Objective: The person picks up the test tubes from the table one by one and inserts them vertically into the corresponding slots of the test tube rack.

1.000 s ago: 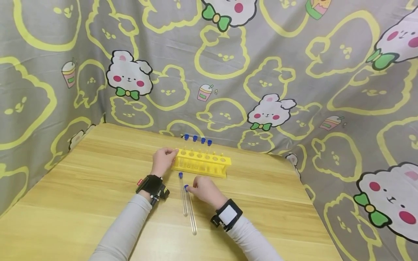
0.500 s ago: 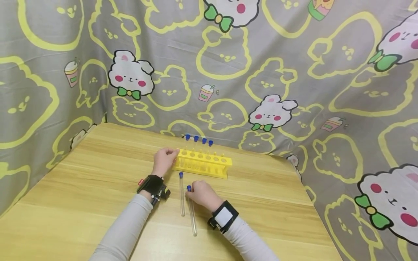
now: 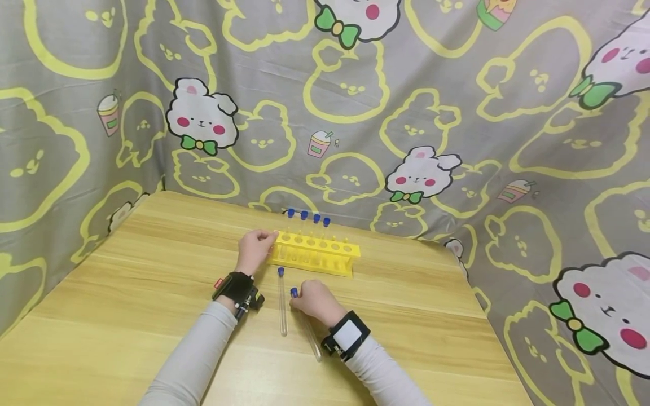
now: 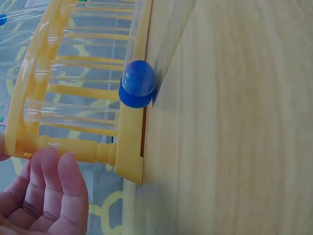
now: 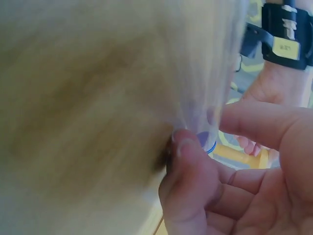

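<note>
My right hand (image 3: pixel 313 300) pinches the blue-cap end of a clear tube (image 3: pixel 311 337), with my thumb and fingers curled round it just under the cap (image 5: pixel 206 142). The rest of this tube slants back toward my wrist, and I cannot tell if its far end is touching the wood. Just beside it, on my left, a second tube (image 3: pixel 282 304) lies flat on the table (image 3: pixel 127 293), close to the first one but apart from it. My left hand (image 3: pixel 252 250) is on the left end of the yellow rack (image 3: pixel 316 252); the fingers (image 4: pixel 54 176) touch its end post, but I cannot tell if they squeeze it. The rack stands near the far edge of the table, close to the curtain (image 3: pixel 325 107). Four tubes with blue caps (image 3: pixel 308 215) stand up in its back row, and the front holes look open. There is lots of bare wood to the left of my arms and some to the right. The right edge of the table is near the rack's right end. The curtain is gray with yellow shapes and white bunnies, and it hangs behind the table and on both sides.
</note>
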Action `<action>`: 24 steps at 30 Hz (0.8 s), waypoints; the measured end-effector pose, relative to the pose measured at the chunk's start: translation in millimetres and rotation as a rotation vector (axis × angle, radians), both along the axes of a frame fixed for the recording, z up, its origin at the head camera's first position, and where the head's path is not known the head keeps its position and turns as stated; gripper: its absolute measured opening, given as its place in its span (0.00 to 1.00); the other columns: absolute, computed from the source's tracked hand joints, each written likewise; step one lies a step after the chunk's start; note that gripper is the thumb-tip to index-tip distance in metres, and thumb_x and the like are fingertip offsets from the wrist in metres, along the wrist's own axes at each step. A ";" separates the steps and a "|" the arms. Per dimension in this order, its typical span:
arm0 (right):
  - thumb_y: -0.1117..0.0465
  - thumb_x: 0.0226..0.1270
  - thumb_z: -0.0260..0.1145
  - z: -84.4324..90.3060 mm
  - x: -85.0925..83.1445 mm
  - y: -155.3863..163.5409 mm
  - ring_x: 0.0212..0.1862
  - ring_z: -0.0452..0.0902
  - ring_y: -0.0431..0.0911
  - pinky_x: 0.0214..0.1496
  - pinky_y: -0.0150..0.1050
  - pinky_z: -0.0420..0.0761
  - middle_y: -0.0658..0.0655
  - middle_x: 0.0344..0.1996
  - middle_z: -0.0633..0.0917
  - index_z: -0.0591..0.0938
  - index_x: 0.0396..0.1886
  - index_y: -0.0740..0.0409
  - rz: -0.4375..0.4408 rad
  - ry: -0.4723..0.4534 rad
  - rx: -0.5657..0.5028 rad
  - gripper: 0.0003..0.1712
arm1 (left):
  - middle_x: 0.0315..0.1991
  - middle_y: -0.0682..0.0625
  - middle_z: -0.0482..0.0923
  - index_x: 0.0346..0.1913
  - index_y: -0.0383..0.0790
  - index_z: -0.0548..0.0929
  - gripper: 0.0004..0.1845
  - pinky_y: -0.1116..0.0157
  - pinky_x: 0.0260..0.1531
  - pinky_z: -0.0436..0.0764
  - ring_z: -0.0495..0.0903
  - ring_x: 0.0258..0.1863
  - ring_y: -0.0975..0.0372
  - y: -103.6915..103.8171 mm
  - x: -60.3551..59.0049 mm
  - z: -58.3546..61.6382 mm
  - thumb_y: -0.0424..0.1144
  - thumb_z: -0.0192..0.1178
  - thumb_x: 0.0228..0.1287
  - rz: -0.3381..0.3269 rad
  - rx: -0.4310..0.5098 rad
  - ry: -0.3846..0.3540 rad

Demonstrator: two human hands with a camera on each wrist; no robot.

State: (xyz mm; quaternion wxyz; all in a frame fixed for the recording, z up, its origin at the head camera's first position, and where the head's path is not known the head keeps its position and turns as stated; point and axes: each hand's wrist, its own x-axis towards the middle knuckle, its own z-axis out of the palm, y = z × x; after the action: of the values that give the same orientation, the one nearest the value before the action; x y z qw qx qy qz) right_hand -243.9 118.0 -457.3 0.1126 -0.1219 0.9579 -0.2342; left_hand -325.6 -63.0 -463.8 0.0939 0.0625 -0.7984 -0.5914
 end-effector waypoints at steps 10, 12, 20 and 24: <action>0.56 0.67 0.64 9.4 -9.3 23.4 0.13 0.71 0.41 0.15 0.29 0.70 0.49 0.11 0.75 0.76 0.18 0.57 -0.044 -0.006 -0.121 0.18 | 0.29 0.44 0.84 0.38 0.36 0.84 0.18 0.69 0.21 0.79 0.81 0.22 0.61 0.3 0.9 -1.4 0.50 0.62 0.64 -0.004 0.020 0.015; 0.57 0.68 0.63 12.0 -11.2 30.0 0.13 0.72 0.42 0.14 0.29 0.71 0.50 0.11 0.76 0.77 0.19 0.58 -0.037 0.035 -0.160 0.17 | 0.29 0.44 0.84 0.38 0.35 0.84 0.18 0.70 0.21 0.79 0.81 0.23 0.60 0.3 1.0 -0.8 0.50 0.62 0.64 -0.004 0.024 0.020; 0.58 0.69 0.62 25.4 -15.5 48.9 0.21 0.78 0.44 0.22 0.33 0.82 0.55 0.22 0.80 0.78 0.34 0.63 -0.153 0.068 -0.297 0.11 | 0.28 0.45 0.83 0.39 0.36 0.84 0.18 0.69 0.20 0.78 0.79 0.22 0.61 -0.1 0.3 0.0 0.50 0.62 0.64 -0.004 0.030 0.012; 0.59 0.70 0.62 36.4 -18.2 57.8 0.21 0.79 0.45 0.28 0.41 0.86 0.60 0.27 0.82 0.77 0.38 0.65 -0.202 0.086 -0.361 0.12 | 0.26 0.46 0.82 0.38 0.36 0.84 0.18 0.69 0.19 0.77 0.78 0.20 0.62 -0.7 0.0 -1.6 0.50 0.62 0.64 -0.005 0.032 0.020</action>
State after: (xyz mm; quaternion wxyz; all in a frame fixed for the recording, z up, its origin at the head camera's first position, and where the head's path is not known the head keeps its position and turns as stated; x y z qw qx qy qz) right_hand -262.1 175.8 -420.9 0.0238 -0.0534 0.9116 -0.4068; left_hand -325.6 -63.7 -465.4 0.0995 0.0559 -0.7882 -0.6048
